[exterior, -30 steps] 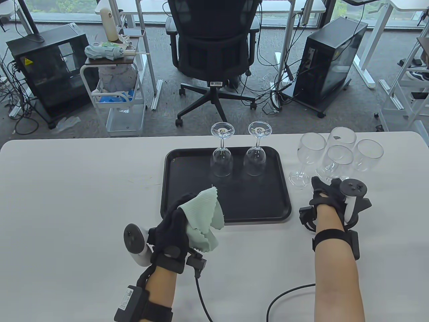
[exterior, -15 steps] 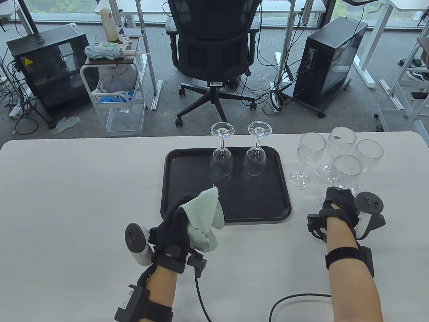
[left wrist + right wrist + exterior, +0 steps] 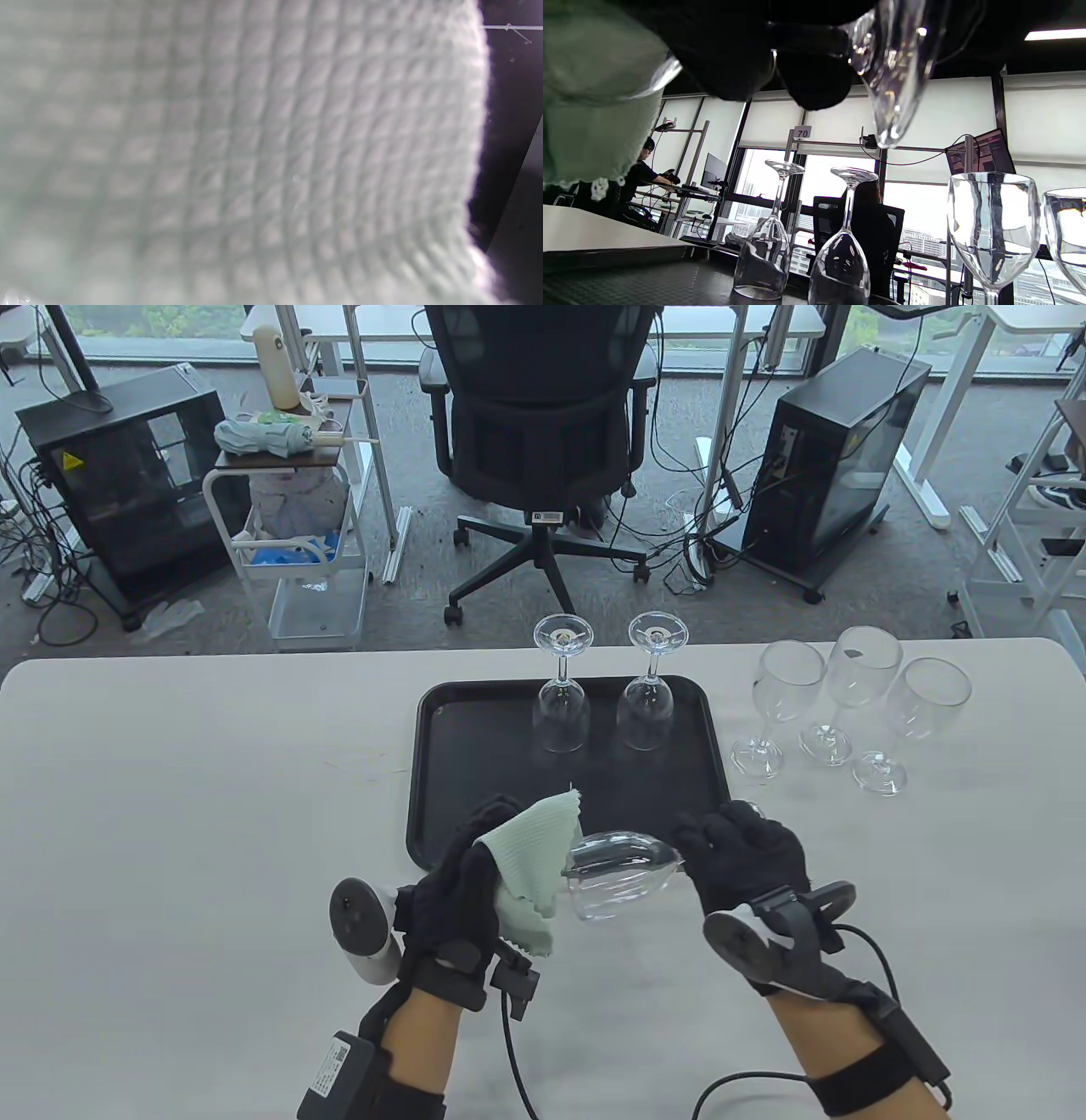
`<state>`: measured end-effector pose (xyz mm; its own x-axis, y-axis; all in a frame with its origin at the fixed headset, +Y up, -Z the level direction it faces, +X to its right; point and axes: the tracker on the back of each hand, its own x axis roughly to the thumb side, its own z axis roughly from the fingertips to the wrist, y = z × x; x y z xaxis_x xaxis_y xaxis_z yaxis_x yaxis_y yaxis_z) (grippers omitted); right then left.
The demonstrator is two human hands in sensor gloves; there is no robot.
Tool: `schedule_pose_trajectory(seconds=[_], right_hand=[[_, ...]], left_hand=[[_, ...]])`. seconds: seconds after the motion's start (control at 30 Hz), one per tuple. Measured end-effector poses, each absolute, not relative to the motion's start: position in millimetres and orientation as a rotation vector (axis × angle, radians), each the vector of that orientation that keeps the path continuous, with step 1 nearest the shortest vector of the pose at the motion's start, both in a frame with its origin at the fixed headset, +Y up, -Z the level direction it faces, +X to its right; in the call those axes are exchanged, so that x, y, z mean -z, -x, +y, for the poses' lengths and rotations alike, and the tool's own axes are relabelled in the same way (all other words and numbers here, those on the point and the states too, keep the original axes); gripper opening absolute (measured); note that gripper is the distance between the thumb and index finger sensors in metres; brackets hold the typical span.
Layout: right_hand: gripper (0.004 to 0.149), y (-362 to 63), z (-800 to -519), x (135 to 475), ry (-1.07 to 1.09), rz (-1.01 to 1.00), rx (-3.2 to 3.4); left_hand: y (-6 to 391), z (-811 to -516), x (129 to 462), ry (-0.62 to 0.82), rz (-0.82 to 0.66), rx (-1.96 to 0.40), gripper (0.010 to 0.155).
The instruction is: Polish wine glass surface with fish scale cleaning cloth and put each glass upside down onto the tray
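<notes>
White table [image 3: 212,780], black tray [image 3: 433,780] in the middle, and the right hand [image 3: 747,857] grips a wine glass [image 3: 619,874] sideways by its stem end over the tray's near edge while the left hand [image 3: 462,882] clutches the cloth [image 3: 534,857] at its rim, so pushing too hard could snap the stem or slip it.

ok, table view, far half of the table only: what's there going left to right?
Left inverted wine glass → right inverted wine glass, both on the black tray → three upright wine glasses off the tray: left, middle, right.
</notes>
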<state>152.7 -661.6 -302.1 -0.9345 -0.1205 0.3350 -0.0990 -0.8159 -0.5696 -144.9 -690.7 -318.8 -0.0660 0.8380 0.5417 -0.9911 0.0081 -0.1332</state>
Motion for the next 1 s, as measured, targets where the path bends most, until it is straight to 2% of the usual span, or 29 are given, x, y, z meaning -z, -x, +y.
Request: schedule_pose_trajectory(seconds=[0.13, 0.27, 0.37, 0.43, 0.5, 0.57, 0.6, 0.7, 0.73, 0.83, 0.87, 0.9, 0.93, 0.97, 1.0], right_hand=[[0.050, -114.4, -654.8, 293.2, 0.498, 0.968, 2.983], [0.050, -109.1, -656.0, 286.2, 0.522, 1.054, 2.995], [0.053, -119.0, -666.6, 289.4, 0.711, 1.150, 2.969], [0.062, -131.7, -669.9, 292.9, 0.873, 1.203, 3.047], [0.073, -153.2, -673.8, 298.1, 0.998, 1.299, 3.147], [0.081, -176.1, -680.6, 307.6, 0.940, 1.363, 3.375], [0.088, -187.0, -687.2, 313.8, 0.879, 1.279, 3.582], [0.091, -196.2, -703.4, 329.4, 1.281, 0.953, 3.983], [0.089, -195.9, -706.0, 331.2, 1.333, 0.899, 4.055], [0.077, -194.3, -708.8, 334.5, 1.149, 0.928, 4.137], [0.075, -193.6, -709.0, 335.8, 1.164, 0.834, 4.178], [0.076, -193.2, -709.2, 336.2, 1.080, 0.737, 4.230], [0.077, -193.0, -710.1, 336.0, 0.901, 0.447, 4.340], [0.077, -193.1, -709.5, 334.4, 0.914, 0.275, 4.376], [0.078, -193.3, -709.0, 333.6, 0.947, 0.293, 4.360]], left_hand=[[135.6, -692.7, 317.3, -0.315, -0.575, -1.492, 0.057], [128.5, -702.1, 318.4, -0.257, -0.523, -1.431, 0.064], [130.9, -702.8, 317.8, -0.265, -0.442, -1.473, 0.063], [132.5, -702.7, 316.7, -0.324, -0.412, -1.404, 0.059], [134.5, -701.3, 317.3, -0.347, -0.401, -1.442, 0.058], [138.3, -701.1, 317.7, -0.344, -0.417, -1.465, 0.058], [140.1, -701.2, 318.2, -0.346, -0.415, -1.493, 0.058], [139.5, -701.1, 320.1, -0.311, -0.456, -1.549, 0.058], [136.6, -700.7, 319.9, -0.288, -0.477, -1.552, 0.058], [129.9, -698.4, 317.0, -0.296, -0.504, -1.474, 0.059], [128.7, -698.1, 316.1, -0.293, -0.508, -1.462, 0.060], [128.3, -698.0, 315.6, -0.298, -0.513, -1.467, 0.061], [127.1, -697.0, 315.9, -0.323, -0.551, -1.439, 0.063], [128.5, -698.2, 316.8, -0.340, -0.551, -1.376, 0.064], [129.6, -699.5, 318.2, -0.342, -0.544, -1.374, 0.064]])
